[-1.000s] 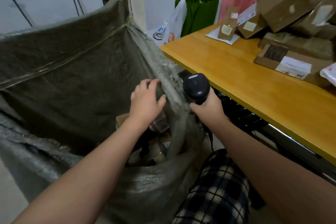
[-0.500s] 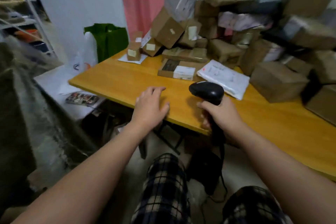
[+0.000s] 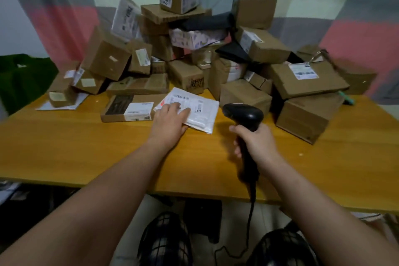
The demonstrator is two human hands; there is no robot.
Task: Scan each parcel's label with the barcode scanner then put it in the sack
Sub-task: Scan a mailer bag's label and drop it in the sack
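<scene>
A flat white mailer parcel (image 3: 199,112) with a printed label lies on the wooden table (image 3: 86,149) in front of the parcel pile. My left hand (image 3: 170,120) rests on its near-left part with fingers straight on the label. My right hand (image 3: 255,143) grips the handle of the black barcode scanner (image 3: 244,115), whose head sits just right of the mailer, a little above the table. The scanner's cable hangs down past the table edge. The sack is out of view.
A tall heap of brown cardboard boxes (image 3: 216,49) fills the back of the table. A flat labelled box (image 3: 127,110) lies left of the mailer, a large box (image 3: 306,119) to the right. A green bag (image 3: 21,77) sits far left.
The view swung from the sack on the left to the table. My left hand left the sack and reached forward onto the white mailer. The scanner moved along in my right hand.
</scene>
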